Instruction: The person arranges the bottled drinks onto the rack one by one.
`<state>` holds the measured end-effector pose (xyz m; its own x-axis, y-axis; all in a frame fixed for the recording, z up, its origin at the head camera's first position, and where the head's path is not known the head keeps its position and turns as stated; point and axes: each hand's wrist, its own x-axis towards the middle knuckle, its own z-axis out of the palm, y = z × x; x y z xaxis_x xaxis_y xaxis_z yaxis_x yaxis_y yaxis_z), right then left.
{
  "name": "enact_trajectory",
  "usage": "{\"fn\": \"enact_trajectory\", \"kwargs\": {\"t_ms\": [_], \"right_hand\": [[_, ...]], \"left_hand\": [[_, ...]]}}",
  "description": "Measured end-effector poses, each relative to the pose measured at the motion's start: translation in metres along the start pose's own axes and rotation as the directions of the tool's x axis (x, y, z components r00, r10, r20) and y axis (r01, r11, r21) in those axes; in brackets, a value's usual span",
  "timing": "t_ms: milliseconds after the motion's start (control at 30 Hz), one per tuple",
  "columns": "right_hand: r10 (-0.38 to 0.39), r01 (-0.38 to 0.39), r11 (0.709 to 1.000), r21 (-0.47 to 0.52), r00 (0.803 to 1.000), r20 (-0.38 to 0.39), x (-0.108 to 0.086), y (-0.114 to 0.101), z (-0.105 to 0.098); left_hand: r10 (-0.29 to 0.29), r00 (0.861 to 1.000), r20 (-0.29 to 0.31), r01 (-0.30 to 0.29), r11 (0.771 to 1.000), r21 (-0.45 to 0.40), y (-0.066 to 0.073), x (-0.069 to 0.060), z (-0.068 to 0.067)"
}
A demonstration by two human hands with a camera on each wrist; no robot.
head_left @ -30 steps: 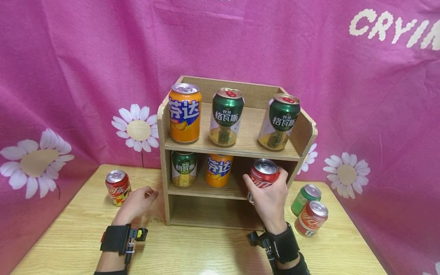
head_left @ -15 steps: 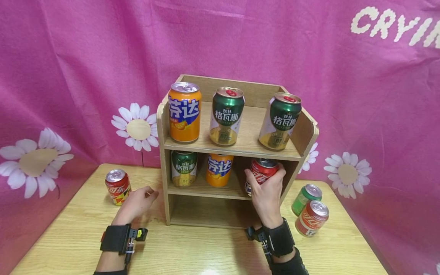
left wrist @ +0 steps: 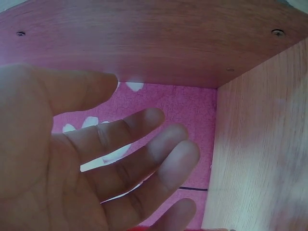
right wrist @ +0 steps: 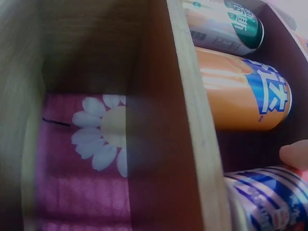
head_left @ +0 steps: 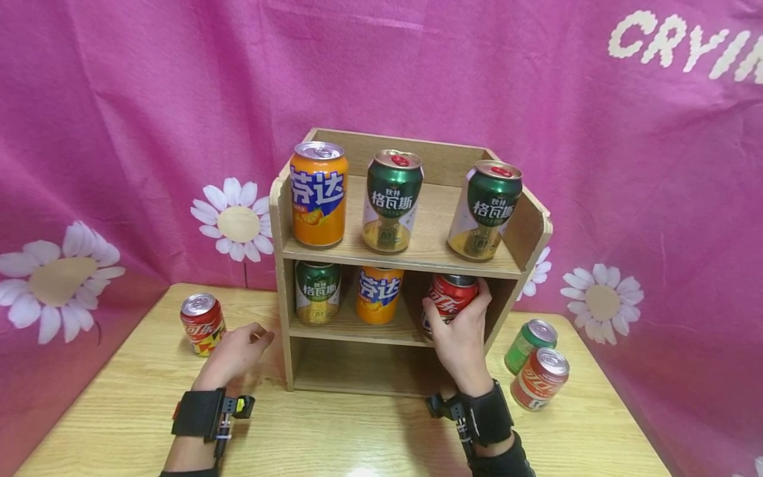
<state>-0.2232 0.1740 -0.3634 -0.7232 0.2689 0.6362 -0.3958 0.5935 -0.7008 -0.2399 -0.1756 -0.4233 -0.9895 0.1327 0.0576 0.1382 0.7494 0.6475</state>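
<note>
In the head view my right hand (head_left: 461,338) grips a red can (head_left: 451,296) at the right end of the middle shelf, thumb on its left side and fingers on its right. The can's lower part (right wrist: 274,199) and a fingertip show at the right edge of the right wrist view. My left hand (head_left: 234,354) hangs loosely curled and holds nothing, between a red and yellow can (head_left: 203,323) and the shelf unit (head_left: 286,318). The left wrist view shows this left hand (left wrist: 110,168) with its fingers loosely bent and apart.
An orange can (head_left: 378,295) and a green-and-gold can (head_left: 318,293) share the middle shelf. On top stand an orange can (head_left: 318,195) and two green-and-gold cans (head_left: 392,202). A green can (head_left: 529,344) and a red can (head_left: 540,379) stand on the table, right of the unit.
My right hand has moved the red can slightly left and farther back on the middle shelf, still gripping it. My left hand has stayed nearly still.
</note>
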Motion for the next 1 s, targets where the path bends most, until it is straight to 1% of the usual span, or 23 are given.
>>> {"fn": "enact_trajectory", "kwargs": {"t_ms": [100,233,433,700,833,1000], "right_hand": [[0.048,-0.048,0.999,0.009,0.999,0.010,-0.002,0.002,0.001],[0.102,-0.102,0.995,-0.012,0.995,0.008,-0.004,0.003,0.002],[0.115,-0.116,0.992,-0.040,0.993,-0.015,-0.003,0.004,0.006],[0.134,-0.137,0.988,-0.073,0.990,-0.044,-0.001,0.005,0.011],[0.132,-0.135,0.987,-0.086,0.990,-0.039,-0.002,0.006,0.010],[0.139,-0.141,0.981,-0.136,0.990,-0.024,-0.008,0.009,0.008]], "left_hand": [[-0.004,1.000,-0.004,0.004,1.000,0.001,0.000,0.000,-0.001],[-0.006,1.000,-0.017,0.006,1.000,0.016,-0.001,-0.001,-0.001],[-0.005,1.000,-0.024,0.006,1.000,0.019,-0.003,0.000,-0.001],[-0.005,1.000,-0.019,0.005,1.000,0.016,-0.004,-0.001,-0.001],[-0.009,1.000,-0.013,0.009,1.000,0.018,-0.003,-0.001,-0.001],[-0.012,1.000,0.003,0.012,0.999,0.031,0.000,-0.001,-0.002]]}}
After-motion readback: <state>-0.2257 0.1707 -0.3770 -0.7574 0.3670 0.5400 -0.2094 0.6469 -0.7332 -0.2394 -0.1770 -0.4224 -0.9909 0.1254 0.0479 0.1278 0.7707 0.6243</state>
